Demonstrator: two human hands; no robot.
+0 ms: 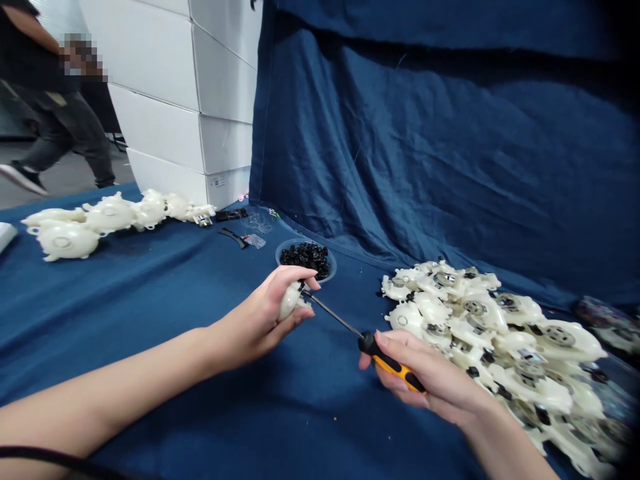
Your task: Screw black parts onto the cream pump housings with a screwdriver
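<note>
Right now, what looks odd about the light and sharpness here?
Head view: the blue cloth backdrop has a dark shadow near its top, soft sheen below; head view: the orange-and-black screwdriver looks fairly sharp, while the heap of cream plastic parts blurs towards the dark lower-right edge; head view: blocky pixels cover part of the dark-clothed person.

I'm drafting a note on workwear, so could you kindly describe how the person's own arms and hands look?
The left hand and right hand are ungloved, with no ring or watch visible. The left forearm and right forearm show no sleeve or marking. A black cable crosses the view over the left forearm.
</note>
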